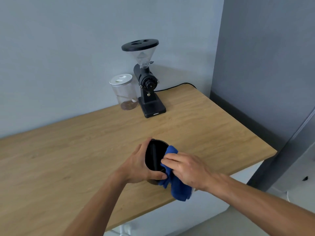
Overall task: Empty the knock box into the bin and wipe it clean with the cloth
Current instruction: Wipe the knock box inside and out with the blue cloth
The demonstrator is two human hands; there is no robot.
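Here the left hand (139, 165) wraps around the black knock box (154, 155), tipped toward the camera near the wooden bench's (204, 126) front edge, while the right hand (185, 169) presses a blue cloth (177, 186) against its rim.

Pale blue-grey wall (68, 57) behind, darker grey wall (265, 53) at right w/ dark skirting (242, 116), light oak tabletop (85, 150) running to rear corner, pale grey floor (213, 223) below front edge, soft even light, faint shadows
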